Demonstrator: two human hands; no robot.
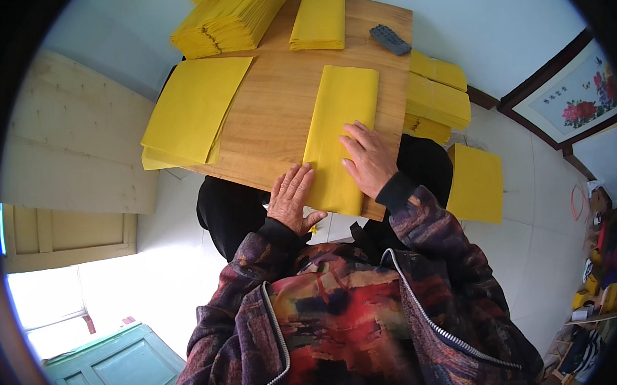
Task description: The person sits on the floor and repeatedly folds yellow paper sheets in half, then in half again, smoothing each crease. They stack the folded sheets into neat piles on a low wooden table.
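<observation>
Left hand (pixel 293 198), right hand (pixel 370 161) lying open, pressing folded yellow sheet (pixel 342 101) by worktop (pixel 270 105) near-right corner. Folded stack (pixel 318 16) sitting at far edge, seemingly done; left-edge flat sheets (pixel 194 104) seemingly remaining.

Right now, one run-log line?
left hand: at left edge of long yellow paper-like strip | right hand: resting on strip's right side | surface: brown wooden table | table left: wide yellow sheets

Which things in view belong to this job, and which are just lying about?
Likely the job:
folded yellow sheet, right hand on it, left hand at its left edge
flat yellow sheets
folded yellow stack farther back
wooden table

Apparently just about:
framed flower picture
pale wooden board
dark grey object, purpose unclear
</observation>
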